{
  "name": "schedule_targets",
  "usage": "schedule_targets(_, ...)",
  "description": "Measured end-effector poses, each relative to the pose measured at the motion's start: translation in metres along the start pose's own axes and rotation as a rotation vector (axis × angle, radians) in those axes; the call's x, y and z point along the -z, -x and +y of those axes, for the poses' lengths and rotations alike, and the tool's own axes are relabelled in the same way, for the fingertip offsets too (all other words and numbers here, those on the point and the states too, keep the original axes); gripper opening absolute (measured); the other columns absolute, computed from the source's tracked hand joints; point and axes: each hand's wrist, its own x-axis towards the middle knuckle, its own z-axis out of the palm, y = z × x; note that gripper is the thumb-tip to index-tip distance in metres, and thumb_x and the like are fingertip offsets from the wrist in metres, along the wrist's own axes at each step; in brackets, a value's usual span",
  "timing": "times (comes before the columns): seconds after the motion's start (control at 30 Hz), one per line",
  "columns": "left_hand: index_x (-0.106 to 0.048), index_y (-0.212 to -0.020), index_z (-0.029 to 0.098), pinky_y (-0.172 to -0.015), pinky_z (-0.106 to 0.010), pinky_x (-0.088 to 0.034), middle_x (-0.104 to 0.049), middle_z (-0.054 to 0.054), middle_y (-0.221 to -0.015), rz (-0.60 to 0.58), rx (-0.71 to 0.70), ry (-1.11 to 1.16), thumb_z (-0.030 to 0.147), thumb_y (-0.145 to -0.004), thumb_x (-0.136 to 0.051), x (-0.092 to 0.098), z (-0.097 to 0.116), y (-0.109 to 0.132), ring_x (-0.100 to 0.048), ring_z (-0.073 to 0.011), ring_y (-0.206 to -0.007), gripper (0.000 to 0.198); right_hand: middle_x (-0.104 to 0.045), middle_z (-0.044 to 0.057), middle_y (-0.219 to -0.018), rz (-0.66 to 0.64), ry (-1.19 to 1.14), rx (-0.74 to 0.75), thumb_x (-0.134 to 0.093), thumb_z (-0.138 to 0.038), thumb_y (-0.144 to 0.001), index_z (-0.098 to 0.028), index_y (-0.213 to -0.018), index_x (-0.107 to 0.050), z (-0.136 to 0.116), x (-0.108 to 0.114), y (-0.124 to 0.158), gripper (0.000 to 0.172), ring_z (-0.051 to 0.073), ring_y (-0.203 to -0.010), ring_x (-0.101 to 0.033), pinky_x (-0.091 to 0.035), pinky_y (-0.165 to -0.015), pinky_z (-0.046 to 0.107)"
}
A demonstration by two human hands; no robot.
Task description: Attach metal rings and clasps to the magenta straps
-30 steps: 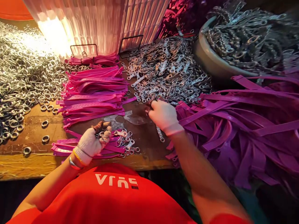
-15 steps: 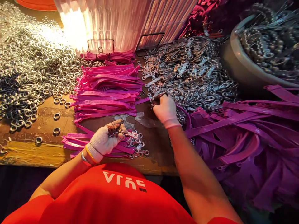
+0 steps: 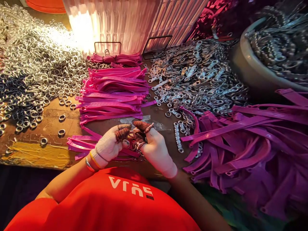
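My left hand point(image 3: 109, 144), in a white glove with dark, worn fingertips, is closed in a pinch above the table's front edge. My right hand point(image 3: 154, 146), also gloved with dark finger coverings, meets it fingertip to fingertip, its fingers bent and closed. Small bits of shiny metal show between the fingers, but the fingers hide most of them. Beneath the hands lies a small bunch of pink straps point(image 3: 81, 143), partly covered by my left hand. Just beyond is a stacked row of pink straps point(image 3: 113, 96).
Metal rings point(image 3: 45, 61) are heaped at left, with several loose ones nearer. Metal links point(image 3: 197, 73) form a pile at right. A grey tub point(image 3: 247, 61) of metal pieces stands far right, above a mound of purple straps point(image 3: 240, 138). Ribbed clear panels point(image 3: 130, 25) stand at the back.
My right hand has come back from the edge of the link pile, toward my body and leftward, to meet my left hand. The left hand has stayed nearly in place.
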Motion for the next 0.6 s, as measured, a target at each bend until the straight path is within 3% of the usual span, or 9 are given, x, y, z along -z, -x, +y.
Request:
schedule_targets(0.13, -0.062, -0.079, 0.013, -0.039, -0.017, -0.023, -0.050, 0.003, -0.055, 0.009, -0.026, -0.285, 0.042, -0.082, -0.071, 0.000, 0.003, 0.010, -0.037, -0.0049, -0.044, 0.031, -0.066, 0.008, -0.119, -0.010, -0.100, -0.089, -0.047, -0.017, -0.091, -0.022, -0.127, -0.057, -0.003, 0.007, 0.008, 0.038, 0.023, -0.109, -0.062, -0.049, -0.099, 0.038)
schedule_targets(0.27, -0.058, -0.074, 0.014, -0.038, -0.020, -0.018, -0.047, 0.003, -0.057, -0.044, 0.107, -0.387, 0.043, -0.082, -0.065, 0.000, 0.008, 0.012, -0.032, -0.0049, -0.042, 0.031, -0.057, 0.011, -0.129, -0.186, -0.133, 0.019, -0.044, -0.012, -0.090, -0.022, -0.140, -0.046, -0.004, 0.018, 0.009, 0.051, 0.021, -0.114, -0.058, -0.049, -0.097, 0.036)
schedule_targets(0.4, -0.051, -0.071, 0.018, -0.040, -0.022, -0.018, -0.038, 0.007, -0.051, -0.045, 0.183, -0.579, 0.043, -0.084, -0.059, -0.001, 0.009, 0.014, -0.028, -0.0060, -0.040, 0.030, -0.062, 0.013, -0.105, -0.265, 0.135, 0.190, -0.044, -0.005, -0.075, -0.014, -0.114, -0.059, 0.001, 0.019, 0.009, 0.042, 0.025, -0.099, -0.058, -0.048, -0.087, 0.039)
schedule_targets(0.5, -0.053, -0.072, 0.017, -0.047, -0.022, -0.028, -0.049, 0.003, -0.058, 0.006, -0.012, -0.925, 0.046, -0.088, -0.054, -0.004, 0.015, 0.017, -0.040, -0.0085, -0.050, 0.034, -0.062, 0.013, -0.085, -0.269, 0.419, 0.169, -0.045, -0.006, -0.069, -0.013, -0.089, -0.061, 0.004, 0.019, 0.011, 0.026, 0.025, -0.079, -0.056, -0.044, -0.071, 0.036)
schedule_targets(0.6, -0.056, -0.076, 0.015, -0.058, -0.022, -0.035, -0.058, 0.001, -0.073, -0.080, -0.228, -1.147, 0.046, -0.086, -0.060, -0.006, 0.023, 0.020, -0.047, -0.0107, -0.067, 0.033, -0.060, 0.009, -0.072, -0.359, 0.520, 0.176, -0.046, -0.007, -0.069, -0.016, -0.076, -0.058, 0.002, 0.025, 0.010, 0.017, 0.021, -0.064, -0.052, -0.035, -0.060, 0.032)
